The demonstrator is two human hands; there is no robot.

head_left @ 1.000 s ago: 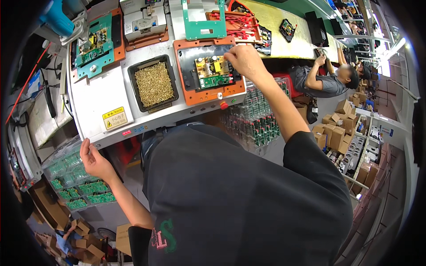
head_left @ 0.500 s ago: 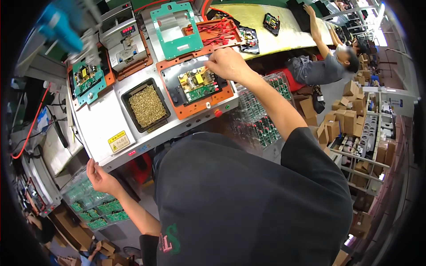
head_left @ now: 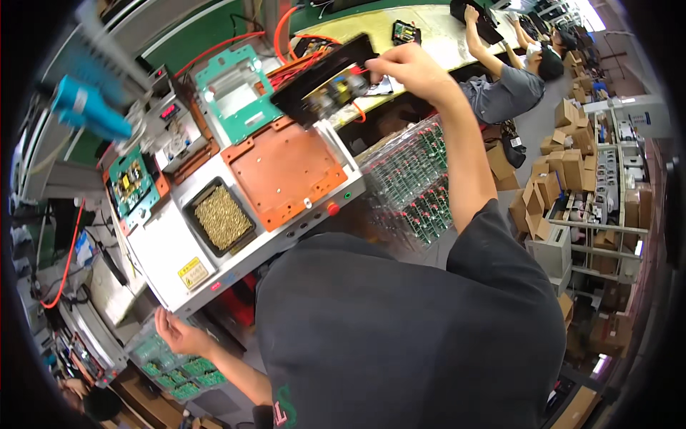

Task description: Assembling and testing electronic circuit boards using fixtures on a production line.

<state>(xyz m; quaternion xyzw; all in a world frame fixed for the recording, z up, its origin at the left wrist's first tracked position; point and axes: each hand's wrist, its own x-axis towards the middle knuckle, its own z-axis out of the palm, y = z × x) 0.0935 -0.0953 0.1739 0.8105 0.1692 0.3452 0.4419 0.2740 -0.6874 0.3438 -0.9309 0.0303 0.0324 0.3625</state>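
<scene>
My right hand is shut on the edge of a black housing with a circuit board in it. The housing is tilted up in the air over the far right of an orange fixture plate. Beyond the plate's far left edge stands a green frame with a window in it. My left hand is near the bench's front left corner, fingers loosely bent and apart, holding nothing. A black tray full of small brass-coloured screws sits left of the orange plate.
A blue power driver hangs at the left, above another circuit board in a green fixture. Clear trays of boards stand right of the bench, more boards lower left. A co-worker works at the yellow-topped table.
My right hand has lifted the black housing with its board off the orange plate and tilted it, toward the far right. My view has shifted; my left hand remains by the bench corner.
</scene>
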